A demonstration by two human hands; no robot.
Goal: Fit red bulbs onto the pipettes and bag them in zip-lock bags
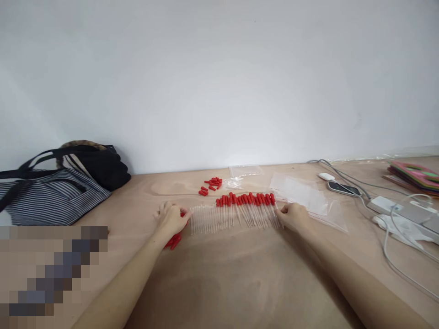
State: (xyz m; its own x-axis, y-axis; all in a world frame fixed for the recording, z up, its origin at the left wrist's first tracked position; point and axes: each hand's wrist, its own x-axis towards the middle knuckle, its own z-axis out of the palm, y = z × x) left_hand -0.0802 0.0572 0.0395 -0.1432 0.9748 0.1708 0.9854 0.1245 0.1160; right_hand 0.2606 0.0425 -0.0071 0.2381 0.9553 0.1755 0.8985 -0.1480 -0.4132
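A row of thin clear tubes (205, 220) lies side by side on the wooden table. Those in the middle and right part carry red rubber bulbs (245, 199) on their far ends, like droppers; the left part is bare. My left hand (171, 218) is at the row's left end, fingers apart, its thumb close to the first tubes. Beneath and beside it lies a heap of loose red bulbs (174, 241), partly hidden by the hand. At the right end, my right hand (294, 216) has its fingers closed against the outermost dropper (276, 211).
More loose red bulbs (214, 182) and a few clear tubes (233, 184) lie behind the row. Clear plastic bags (302, 194) spread behind my right hand. A phone-like device (344, 188), cables and a power strip (382, 204) are at right; a striped bag (58, 194) stands left.
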